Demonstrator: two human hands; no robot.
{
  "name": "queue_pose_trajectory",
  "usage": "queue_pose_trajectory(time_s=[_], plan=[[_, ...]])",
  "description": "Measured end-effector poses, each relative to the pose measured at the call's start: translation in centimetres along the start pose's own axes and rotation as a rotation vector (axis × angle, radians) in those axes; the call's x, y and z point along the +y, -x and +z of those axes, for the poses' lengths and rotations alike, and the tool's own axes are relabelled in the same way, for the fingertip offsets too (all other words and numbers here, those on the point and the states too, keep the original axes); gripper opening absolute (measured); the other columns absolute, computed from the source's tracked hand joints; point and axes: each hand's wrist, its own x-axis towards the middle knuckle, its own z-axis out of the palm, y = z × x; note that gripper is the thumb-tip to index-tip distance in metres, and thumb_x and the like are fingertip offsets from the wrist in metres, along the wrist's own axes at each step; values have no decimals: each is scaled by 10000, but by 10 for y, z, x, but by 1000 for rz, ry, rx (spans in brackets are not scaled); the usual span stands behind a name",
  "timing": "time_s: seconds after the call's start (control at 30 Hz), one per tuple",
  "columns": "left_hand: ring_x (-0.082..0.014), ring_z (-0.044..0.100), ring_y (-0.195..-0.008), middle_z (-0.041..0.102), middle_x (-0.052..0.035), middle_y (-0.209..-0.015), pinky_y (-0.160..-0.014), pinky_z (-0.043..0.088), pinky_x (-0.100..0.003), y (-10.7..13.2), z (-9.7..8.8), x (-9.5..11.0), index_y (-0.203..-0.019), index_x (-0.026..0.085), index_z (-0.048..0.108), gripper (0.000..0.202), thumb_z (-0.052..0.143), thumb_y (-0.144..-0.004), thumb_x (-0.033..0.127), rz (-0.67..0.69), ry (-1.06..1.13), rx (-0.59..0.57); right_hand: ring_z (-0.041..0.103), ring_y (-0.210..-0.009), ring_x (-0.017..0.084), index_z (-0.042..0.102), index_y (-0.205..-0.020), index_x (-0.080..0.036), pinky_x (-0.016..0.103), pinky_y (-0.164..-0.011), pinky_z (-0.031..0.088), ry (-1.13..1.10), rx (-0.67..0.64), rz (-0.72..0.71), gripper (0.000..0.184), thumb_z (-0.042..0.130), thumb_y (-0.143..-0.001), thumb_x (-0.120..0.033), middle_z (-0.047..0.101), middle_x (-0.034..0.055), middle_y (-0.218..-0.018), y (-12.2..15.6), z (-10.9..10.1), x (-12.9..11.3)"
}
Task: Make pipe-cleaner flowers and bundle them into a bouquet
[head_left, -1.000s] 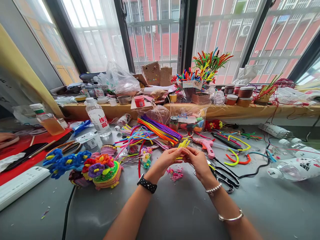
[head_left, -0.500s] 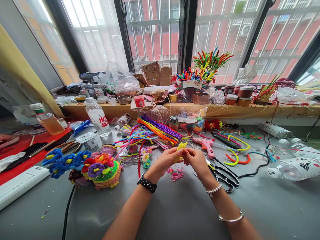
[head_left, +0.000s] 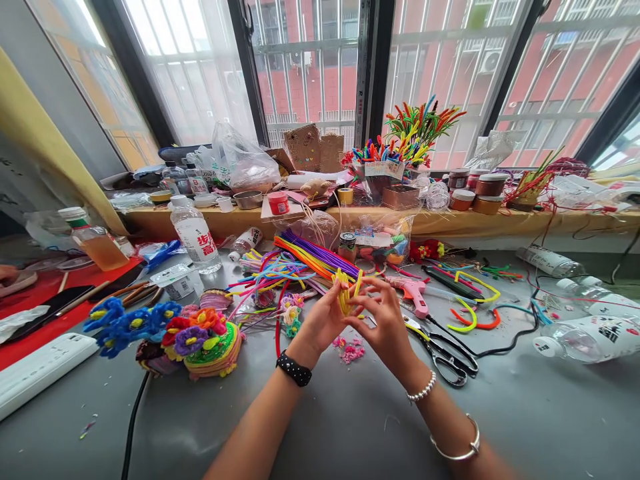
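My left hand [head_left: 325,319] and my right hand [head_left: 383,320] meet above the grey table [head_left: 350,413], both pinching a looped yellow pipe cleaner [head_left: 346,292] held between them. The left hand's thumb and fingers close on its lower part; the right hand's fingers touch it from the right, some of them spread. A black watch sits on my left wrist, bead and metal bracelets on my right. Just behind the hands lies a pile of coloured pipe cleaners [head_left: 310,263]. Small pink scraps [head_left: 350,349] lie under the hands.
Finished pipe-cleaner flowers [head_left: 165,330] lie at the left, black scissors [head_left: 447,357] and a pink glue gun [head_left: 413,293] at the right. Water bottles [head_left: 196,235] stand or lie around; one lies at the right [head_left: 590,337]. A white power strip [head_left: 40,370] lies far left. The windowsill [head_left: 450,220] is crowded.
Both hands have risen slightly and turned. The yellow pipe cleaner now shows as open loops between them, and the right hand's fingers have spread more.
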Motion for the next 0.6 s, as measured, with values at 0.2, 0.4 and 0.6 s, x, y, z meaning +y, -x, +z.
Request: queue_pose_trajectory(time_s=[0.2, 0.4, 0.6], plan=[[-119, 570, -778, 619, -45, -855, -632, 429, -197, 0, 3, -6, -825, 163, 573, 161, 455, -786, 265, -39, -75, -80, 308, -1123, 269, 647, -719, -232, 443, -930, 261, 154, 1, -51, 66, 594, -681, -231, 378, 39, -1226, 0, 2, 1], [-164, 553, -877, 619, -56, -882, -784, 399, -277, -1, 1, -6, -738, 154, 563, 115, 482, -762, 232, 18, -125, -103, 273, -1154, 267, 636, -734, -191, 426, -941, 255, 134, -26, -24, 98, 553, -688, -214, 377, 64, -1246, 0, 5, 0], [-154, 559, -808, 610, -48, -856, -700, 402, -248, -2, -4, -5, -747, 148, 569, 136, 521, -733, 274, 111, -260, -76, 299, -1136, 273, 627, -639, -204, 451, -938, 226, 20, -96, 79, 97, 575, -672, -280, 389, 54, -1232, -3, -1, 3]])
